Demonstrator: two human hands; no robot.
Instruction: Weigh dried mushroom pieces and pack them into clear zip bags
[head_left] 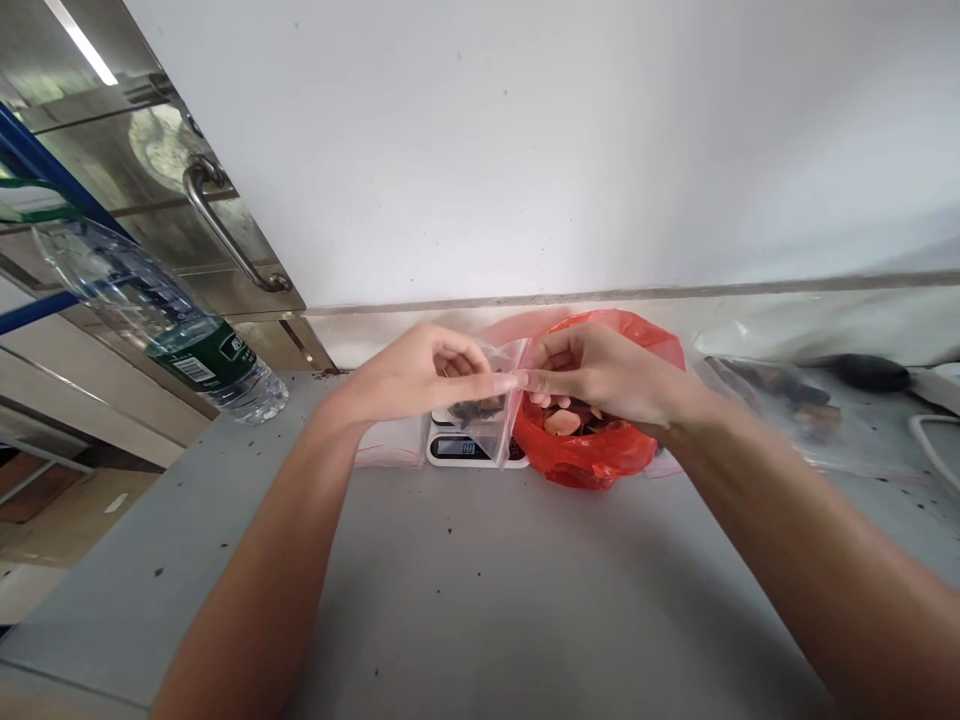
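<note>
Between my two hands hangs a small clear zip bag [491,437] with dark pieces inside. My left hand [427,372] pinches its top edge, thumb against fingers. Right beside it, thumb tip nearly meeting the other, my right hand [585,370] pinches the same edge. Below and behind the zip bag stands a white kitchen scale [442,458], whose small display seems to read zero. A red plastic bag [585,470] sits just right of the scale, open at the top, with brown and dark dried slices [562,422] in it, partly covered by my right hand.
Flat clear bags [394,445] lie left of the scale. A large water bottle [217,365] stands at the grey table's [480,620] left edge. Filled clear bags [817,415] and a black object [871,372] lie at the right. A white wall [562,150] rises behind.
</note>
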